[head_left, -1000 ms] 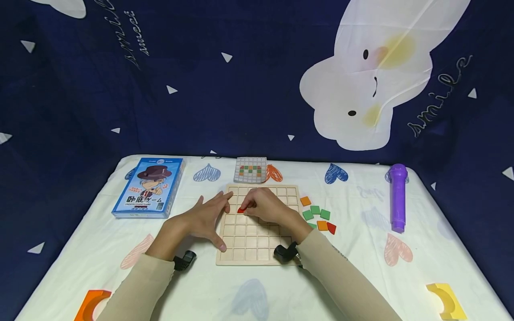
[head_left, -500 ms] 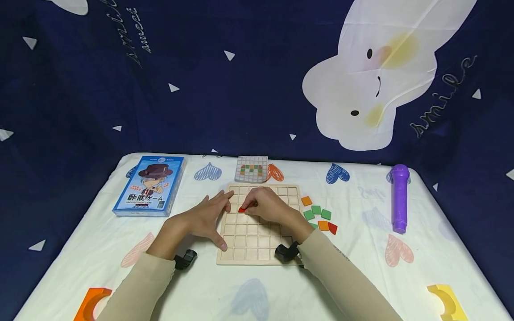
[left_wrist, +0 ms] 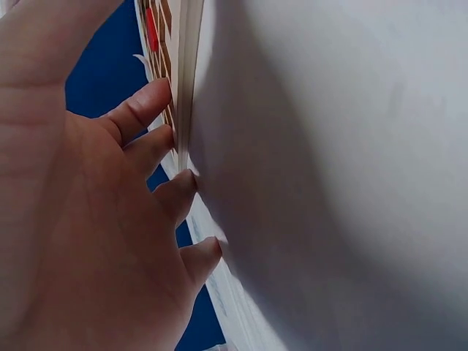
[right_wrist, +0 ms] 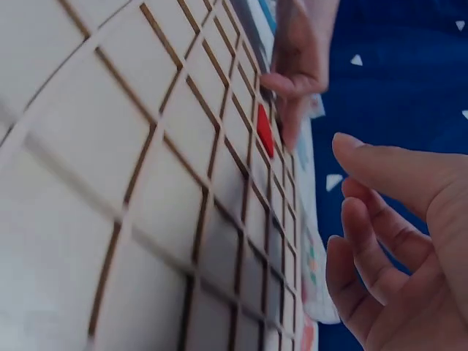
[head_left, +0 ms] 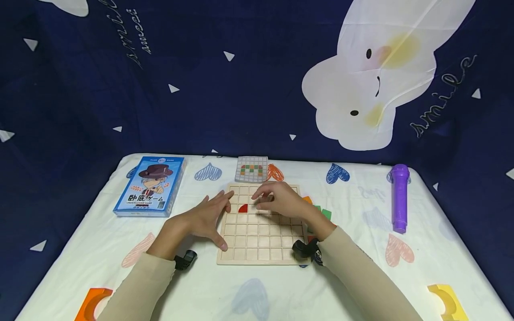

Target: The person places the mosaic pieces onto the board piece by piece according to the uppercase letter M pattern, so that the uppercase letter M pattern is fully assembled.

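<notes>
A wooden grid board (head_left: 257,254) lies on the table, and one red quarter-round tile (head_left: 243,208) sits in a cell near its upper left. My left hand (head_left: 202,219) rests along the board's left edge with fingers spread; in the left wrist view its fingertips (left_wrist: 157,99) touch that edge. Over the upper middle of the board hovers my right hand (head_left: 283,200), its fingers apart and holding nothing. In the right wrist view the red tile (right_wrist: 265,130) lies flat in its cell, away from the fingers. Right of the board, loose green tiles (head_left: 326,215) and an orange tile (head_left: 307,199) are partly hidden by the right wrist.
Behind the board lies a small pattern card (head_left: 251,169). A blue game box (head_left: 149,186) is at the left, a purple microphone-shaped object (head_left: 400,198) at the right. An orange block (head_left: 92,303) and a yellow block (head_left: 447,301) stand in the near corners.
My right hand has let go of the red tile, leaving it in the cell, and moved to the right. My left hand keeps its place on the board's edge.
</notes>
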### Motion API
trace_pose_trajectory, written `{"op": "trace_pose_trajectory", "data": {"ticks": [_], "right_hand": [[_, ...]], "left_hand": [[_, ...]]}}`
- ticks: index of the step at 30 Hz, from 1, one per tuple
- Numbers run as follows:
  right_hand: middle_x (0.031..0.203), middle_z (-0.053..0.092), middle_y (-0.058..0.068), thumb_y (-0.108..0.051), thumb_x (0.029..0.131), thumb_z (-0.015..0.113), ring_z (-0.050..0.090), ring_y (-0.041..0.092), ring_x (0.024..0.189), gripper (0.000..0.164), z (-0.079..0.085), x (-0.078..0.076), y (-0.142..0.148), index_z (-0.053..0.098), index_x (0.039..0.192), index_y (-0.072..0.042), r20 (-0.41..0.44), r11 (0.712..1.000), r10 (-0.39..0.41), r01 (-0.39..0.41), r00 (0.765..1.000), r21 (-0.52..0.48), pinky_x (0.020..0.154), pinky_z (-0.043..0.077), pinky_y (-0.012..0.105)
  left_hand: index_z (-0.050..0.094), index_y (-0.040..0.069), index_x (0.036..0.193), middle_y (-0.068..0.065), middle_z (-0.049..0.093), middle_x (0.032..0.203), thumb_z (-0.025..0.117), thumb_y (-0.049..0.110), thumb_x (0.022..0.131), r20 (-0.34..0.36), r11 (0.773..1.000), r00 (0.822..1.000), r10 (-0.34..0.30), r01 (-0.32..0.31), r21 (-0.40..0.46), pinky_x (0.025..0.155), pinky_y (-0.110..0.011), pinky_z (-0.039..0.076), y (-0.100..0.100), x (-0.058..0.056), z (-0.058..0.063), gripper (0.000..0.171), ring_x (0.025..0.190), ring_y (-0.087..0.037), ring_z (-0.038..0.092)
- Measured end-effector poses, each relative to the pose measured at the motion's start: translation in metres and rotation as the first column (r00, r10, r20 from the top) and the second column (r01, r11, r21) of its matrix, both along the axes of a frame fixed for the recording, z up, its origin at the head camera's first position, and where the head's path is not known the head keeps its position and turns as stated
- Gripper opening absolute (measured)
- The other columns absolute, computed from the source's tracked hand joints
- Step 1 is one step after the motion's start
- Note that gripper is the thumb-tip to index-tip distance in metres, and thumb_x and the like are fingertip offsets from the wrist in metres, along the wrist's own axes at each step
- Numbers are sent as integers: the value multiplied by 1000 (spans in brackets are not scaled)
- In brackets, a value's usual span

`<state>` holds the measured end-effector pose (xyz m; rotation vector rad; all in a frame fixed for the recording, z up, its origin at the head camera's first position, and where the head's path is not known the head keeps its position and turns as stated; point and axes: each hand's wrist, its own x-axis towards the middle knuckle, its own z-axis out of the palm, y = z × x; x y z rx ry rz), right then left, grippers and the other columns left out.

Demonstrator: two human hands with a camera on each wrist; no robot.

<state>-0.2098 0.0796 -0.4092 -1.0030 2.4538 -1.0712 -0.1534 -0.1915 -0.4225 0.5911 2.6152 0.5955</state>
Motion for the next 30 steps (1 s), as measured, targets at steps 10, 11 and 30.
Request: {"op": "trace_pose_trajectory", "data": {"ticks": [10,11,30], "right_hand": [[114,74,6,-17,90,79,64,19,95,27,6,2,60,75,116,-11,-9,995,-102,103,995,12,76,58,24],[115,74,6,-17,90,79,64,20,97,28,7,3,67,75,116,-11,-9,993,-119,119,993,13,76,58,24],[127,72,8,-14,90,77,61,32,123,32,-12,7,144,73,121,-13,71,959,-281,277,957,68,100,58,49]], "left_hand": [[48,14,114,-16,13,173,99,55,50,7,999,1000,-3,2,37,128,-68,8,1,1,-1,91,161,-43,8],[48,14,114,-16,13,173,99,54,50,9,999,1000,-5,5,42,128,-68,9,1,2,-1,91,160,-44,8],[49,13,115,-17,14,173,99,53,50,15,998,1000,-8,7,60,128,-68,10,0,1,-1,91,161,-43,7]]}}
